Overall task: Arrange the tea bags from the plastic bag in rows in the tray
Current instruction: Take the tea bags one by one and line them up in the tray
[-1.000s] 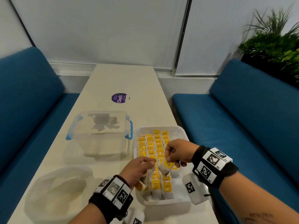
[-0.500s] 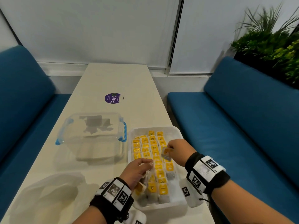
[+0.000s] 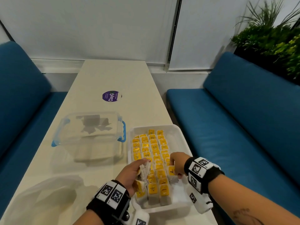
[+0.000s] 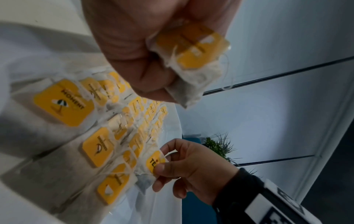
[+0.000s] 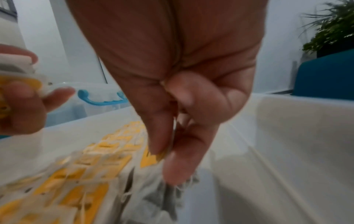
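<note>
Left hand point(image 3: 129, 174) over tray point(image 3: 181, 135), fist clenched round spare bags point(image 4: 193, 60). Right hand point(image 3: 177, 163) lowered at right row, fingertips pinching one tea bag point(image 4: 154, 162).

- Tea bags point(image 3: 152, 190): white, with yellow tags printed in black.
- Tray point(image 3: 181, 138): white.
- Benches point(image 3: 243, 119): blue.
- Box point(image 3: 90, 135): clear, with blue clips.
- Wristbands point(image 3: 203, 172): black-and-white square codes.
</note>
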`<state>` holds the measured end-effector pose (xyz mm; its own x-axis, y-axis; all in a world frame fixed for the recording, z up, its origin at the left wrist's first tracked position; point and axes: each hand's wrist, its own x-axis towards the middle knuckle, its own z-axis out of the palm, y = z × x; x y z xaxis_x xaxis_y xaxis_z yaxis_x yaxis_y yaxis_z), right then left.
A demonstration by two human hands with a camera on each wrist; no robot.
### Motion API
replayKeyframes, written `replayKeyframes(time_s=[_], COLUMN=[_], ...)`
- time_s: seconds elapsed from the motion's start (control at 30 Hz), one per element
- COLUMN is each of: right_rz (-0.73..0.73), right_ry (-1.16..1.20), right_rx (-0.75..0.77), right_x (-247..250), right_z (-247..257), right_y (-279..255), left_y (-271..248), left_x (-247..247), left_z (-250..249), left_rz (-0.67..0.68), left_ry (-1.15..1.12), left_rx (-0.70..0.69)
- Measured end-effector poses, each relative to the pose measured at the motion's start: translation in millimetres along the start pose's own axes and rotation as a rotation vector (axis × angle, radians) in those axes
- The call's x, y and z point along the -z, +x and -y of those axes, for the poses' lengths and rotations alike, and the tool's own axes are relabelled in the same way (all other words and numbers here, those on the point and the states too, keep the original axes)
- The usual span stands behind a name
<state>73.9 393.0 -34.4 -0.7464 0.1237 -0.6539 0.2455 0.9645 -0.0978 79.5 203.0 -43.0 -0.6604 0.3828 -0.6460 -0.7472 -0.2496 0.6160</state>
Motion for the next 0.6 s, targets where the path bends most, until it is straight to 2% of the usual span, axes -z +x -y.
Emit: replayKeyframes(time_s=[0.2, 0.37, 0.47, 0.53, 0.6], right_rz=[0.107, -0.031, -0.152, -0.215, -0.165], right_ry=[-0.025, -0.016, 0.111, 0.370, 0.623], right_rx=[-0.090, -0.097, 0.005, 0.145, 0.287], right_x=[0.4, 5.4, 18.7, 28.3, 36.1], right_z=[7.6, 7.4, 11.1, 18.8, 30.9], right_y=[16.3, 9.6, -5.4, -21.4, -40.7], left_y=[-6.8, -12.0, -15.9, -18.7, -20.9], left_x=[-0.4, 2.2, 4.3, 4.1, 3.0], left_z=[-0.1, 1.9, 1.6, 0.3, -1.1], left_rz=[0.010, 0.009, 0.015, 0.025, 0.036], left_ry=[-0.051, -0.065, -0.093, -0.126, -0.144], left_rx=[0.030, 0.050, 0.051, 0.055, 0.063])
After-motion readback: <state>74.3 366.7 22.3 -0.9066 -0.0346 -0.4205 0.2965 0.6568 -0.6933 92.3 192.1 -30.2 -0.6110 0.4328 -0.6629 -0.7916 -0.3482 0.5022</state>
